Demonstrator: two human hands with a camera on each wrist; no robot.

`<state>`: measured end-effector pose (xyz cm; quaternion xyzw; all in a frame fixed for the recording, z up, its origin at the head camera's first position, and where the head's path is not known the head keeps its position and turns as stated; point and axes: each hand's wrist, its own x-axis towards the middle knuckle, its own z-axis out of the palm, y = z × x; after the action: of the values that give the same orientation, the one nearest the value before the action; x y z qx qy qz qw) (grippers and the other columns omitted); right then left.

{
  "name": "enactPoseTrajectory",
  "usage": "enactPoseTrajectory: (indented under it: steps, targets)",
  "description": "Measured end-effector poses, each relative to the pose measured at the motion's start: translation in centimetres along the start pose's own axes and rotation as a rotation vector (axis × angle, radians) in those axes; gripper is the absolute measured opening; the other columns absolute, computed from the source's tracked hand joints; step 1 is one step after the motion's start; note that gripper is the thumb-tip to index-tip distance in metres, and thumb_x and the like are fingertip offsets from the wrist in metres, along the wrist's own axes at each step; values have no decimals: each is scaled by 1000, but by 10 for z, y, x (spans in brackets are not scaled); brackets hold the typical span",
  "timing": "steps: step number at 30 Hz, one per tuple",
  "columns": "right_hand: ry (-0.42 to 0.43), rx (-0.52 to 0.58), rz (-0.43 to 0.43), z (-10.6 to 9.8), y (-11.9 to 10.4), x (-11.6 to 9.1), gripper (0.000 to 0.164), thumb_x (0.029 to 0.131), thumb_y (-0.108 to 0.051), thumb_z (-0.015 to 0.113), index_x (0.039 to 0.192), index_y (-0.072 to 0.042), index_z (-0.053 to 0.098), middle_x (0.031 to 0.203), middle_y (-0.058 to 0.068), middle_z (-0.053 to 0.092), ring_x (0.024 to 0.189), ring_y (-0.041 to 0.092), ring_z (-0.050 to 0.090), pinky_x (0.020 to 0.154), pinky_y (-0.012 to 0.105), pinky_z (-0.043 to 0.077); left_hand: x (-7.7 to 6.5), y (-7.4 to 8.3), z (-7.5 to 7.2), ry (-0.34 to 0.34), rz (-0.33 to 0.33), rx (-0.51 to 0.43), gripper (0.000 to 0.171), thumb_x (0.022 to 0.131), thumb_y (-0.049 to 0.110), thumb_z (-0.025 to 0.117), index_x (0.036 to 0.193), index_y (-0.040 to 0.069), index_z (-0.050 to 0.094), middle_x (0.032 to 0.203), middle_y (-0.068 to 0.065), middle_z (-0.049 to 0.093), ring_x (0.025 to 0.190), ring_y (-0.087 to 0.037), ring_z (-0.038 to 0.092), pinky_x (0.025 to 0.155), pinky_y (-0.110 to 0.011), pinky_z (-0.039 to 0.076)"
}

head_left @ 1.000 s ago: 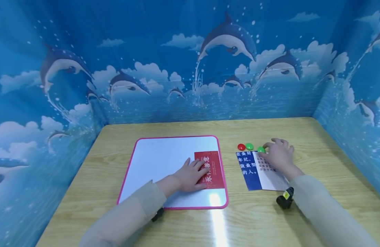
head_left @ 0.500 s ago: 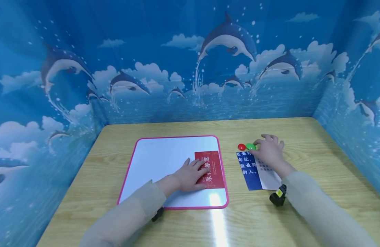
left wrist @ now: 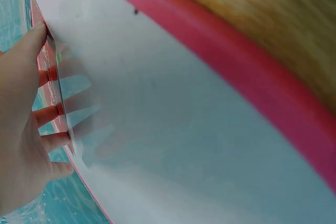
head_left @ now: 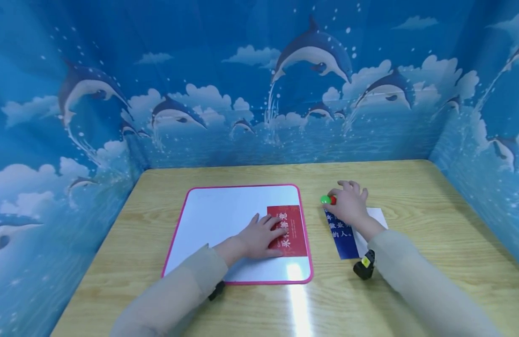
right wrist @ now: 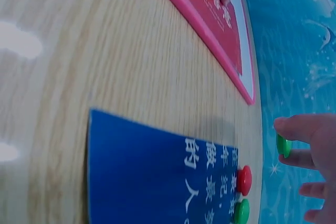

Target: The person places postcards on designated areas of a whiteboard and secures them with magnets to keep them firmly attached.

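Right hand moved left, grip pinching green disc.
Left hand spread on red card; wood-grain table, dolphin backdrop.

1. The right grip is covering part of the blue-and-white card beneath it and is hiding the loose green disc from the head view.
2. At its fingertips, the held green disc is being partly covered; the red disc beside them is showing only in part in the head view.
3. Fingers of the left grip are covering characters on the red card; fine print beside them is appearing too small to read.
4. In the left wrist view, the bench opposite the left grip is blurring.
5. Behind both grips, the sleeves are running off the lower edge.
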<state>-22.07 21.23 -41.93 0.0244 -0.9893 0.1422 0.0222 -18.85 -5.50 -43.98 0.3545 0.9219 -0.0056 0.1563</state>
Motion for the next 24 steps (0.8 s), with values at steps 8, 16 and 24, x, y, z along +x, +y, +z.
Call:
enactPoseTrajectory:
  steps: [8,16,24]
  targets:
    - [-17,4,-33,2,-11,1,43,82,-36,68,112,-5,66,143,26,35,132,51,21,101,74,9,-5,-9,5,9,15,25,78,85,64,50,149,32,21,157,-4,17,145,-32,11,117,-52,11]
    - [-41,2,-69,8,-25,5,42,81,-38,69,110,-7,67,144,25,35,133,49,22,103,73,9,-8,-14,8,15,29,23,75,85,63,50,148,33,23,156,-4,21,145,-25,16,117,-50,12]
    - [-60,15,-99,12,-50,10,41,81,-39,69,110,-10,68,145,23,35,136,47,20,105,71,7,-7,-11,5,14,40,32,73,85,63,50,148,34,25,154,-3,24,143,-23,21,116,-52,15]
